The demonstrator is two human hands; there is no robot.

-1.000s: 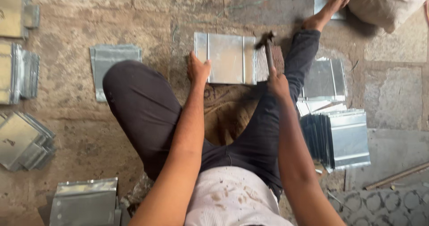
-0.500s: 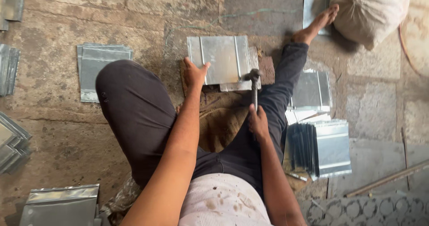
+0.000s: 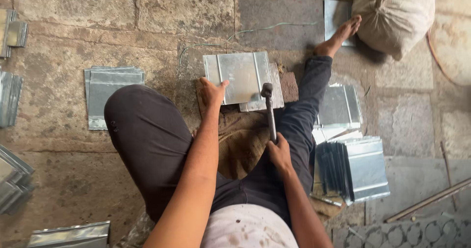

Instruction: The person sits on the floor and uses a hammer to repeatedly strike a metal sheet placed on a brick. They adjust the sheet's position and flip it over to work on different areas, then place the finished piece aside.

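1. My left hand [image 3: 212,91] lies open, pressing the near-left corner of the ribbed metal sheet [image 3: 240,76] on the stone floor [image 3: 147,12].
2. My right hand [image 3: 279,152] grips the hammer [image 3: 269,106], its head touching the sheet's near-right edge.

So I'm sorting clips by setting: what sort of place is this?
Probably an informal sheet-metal workshop on a worn stone-slab floor. Stacks of folded grey metal sheets lie around, and the right hand holds a metal hammer over a ribbed sheet.

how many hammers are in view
1. The hammer is in the right hand, which holds the handle's lower end; its head rests at the lower right edge of the metal sheet that the left hand steadies. Others may be hidden.
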